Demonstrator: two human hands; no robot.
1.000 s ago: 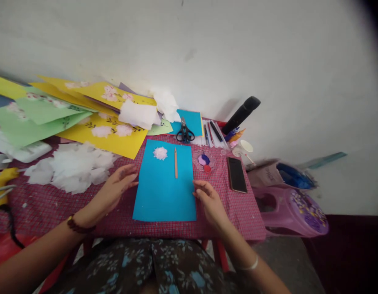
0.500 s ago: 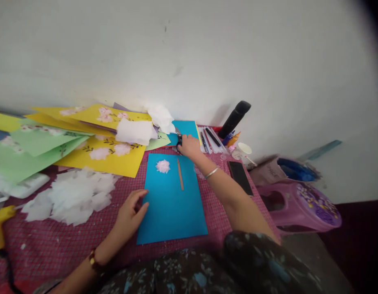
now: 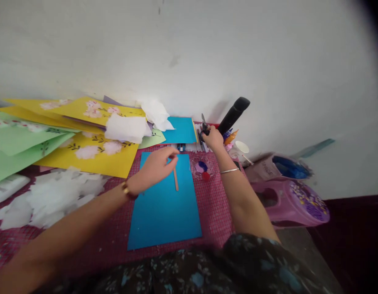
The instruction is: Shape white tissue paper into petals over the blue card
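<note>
Pale-handled wooden stick (image 3: 176, 179) lies on the blue sheet of paper (image 3: 164, 216) in front of me. My left hand (image 3: 155, 167) hovers over the sheet's upper part, its curved fingers and thumb apart close to the stick's top end. The pink-white paper flower on the sheet is hidden behind this hand. At the back of the table, my right hand (image 3: 213, 138) grips a pair of dark-handled scissors (image 3: 204, 127), blades pointing up, above the row of pens. A clear dish (image 3: 202, 168) with purple, blue and red paint sits right of the sheet.
Yellow and green flower cards (image 3: 121, 163) are piled at the left, with white tissue pieces (image 3: 58, 196) before them. A black cylinder (image 3: 234, 114), paint tubes (image 3: 231, 137) and a paper cup (image 3: 241, 147) stand back right. A pink stool (image 3: 283, 200) is beside the table.
My right hand has moved right with the scissors, from the back blue sheet to the pens. My left hand has come forward and right over the sheet, covering the flower. The paint dish is now uncovered.
</note>
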